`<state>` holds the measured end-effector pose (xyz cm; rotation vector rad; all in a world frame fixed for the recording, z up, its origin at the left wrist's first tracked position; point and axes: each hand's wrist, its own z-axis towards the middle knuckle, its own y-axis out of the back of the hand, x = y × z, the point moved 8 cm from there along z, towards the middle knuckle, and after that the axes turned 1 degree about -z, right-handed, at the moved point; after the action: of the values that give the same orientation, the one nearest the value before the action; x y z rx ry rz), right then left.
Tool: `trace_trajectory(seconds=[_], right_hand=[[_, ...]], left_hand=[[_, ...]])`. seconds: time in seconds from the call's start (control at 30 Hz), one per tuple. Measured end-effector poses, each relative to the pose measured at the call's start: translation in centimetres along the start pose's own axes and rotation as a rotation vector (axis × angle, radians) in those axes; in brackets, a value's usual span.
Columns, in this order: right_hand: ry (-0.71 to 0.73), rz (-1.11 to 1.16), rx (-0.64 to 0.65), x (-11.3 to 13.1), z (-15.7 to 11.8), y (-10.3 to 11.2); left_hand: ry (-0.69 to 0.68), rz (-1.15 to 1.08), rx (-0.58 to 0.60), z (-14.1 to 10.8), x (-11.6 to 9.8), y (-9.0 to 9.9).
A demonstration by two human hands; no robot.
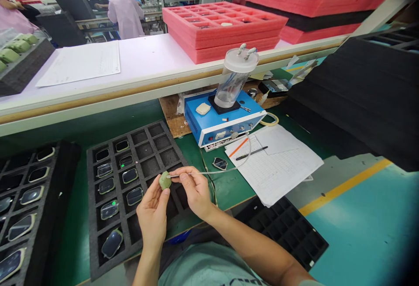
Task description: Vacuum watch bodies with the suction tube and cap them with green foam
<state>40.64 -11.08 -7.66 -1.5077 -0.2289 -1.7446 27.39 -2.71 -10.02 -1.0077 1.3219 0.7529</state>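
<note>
My left hand (153, 211) pinches a small green watch case (165, 180) between thumb and fingers. My right hand (195, 192) grips a thin metal-looking nozzle (174, 176), its tip touching or very close to the case. From the nozzle a thin clear hose (225, 170) runs right and up to the front of a blue control box (225, 118). Below both hands lies a black foam tray (93, 229), with dark-screened watch faces (112, 243) in its left pockets. Another dark watch face (220, 163) rests on the green mat, right of my hands.
A clear cylinder (231, 83) and a pale case (203, 109) sit on the box. Papers (278, 163) with a black pen (252, 153) lie to the right. A second foam tray (49, 216) stands left. Red foam trays (225, 32) occupy the shelf; people work beyond.
</note>
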Motion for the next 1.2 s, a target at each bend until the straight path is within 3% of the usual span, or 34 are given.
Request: trace_trajectory(seconds=[0.6, 1.2], right_hand=[[-0.041, 0.023, -0.004, -0.87, -0.66, 0.36], [0.022, 0.009, 0.008, -0.04, -0.18, -0.04]], left_hand=[[-0.008, -0.039, 0.015, -0.37, -0.24, -0.27], [-0.037, 0.001, 0.018, -0.1, 0.21, -0.04]])
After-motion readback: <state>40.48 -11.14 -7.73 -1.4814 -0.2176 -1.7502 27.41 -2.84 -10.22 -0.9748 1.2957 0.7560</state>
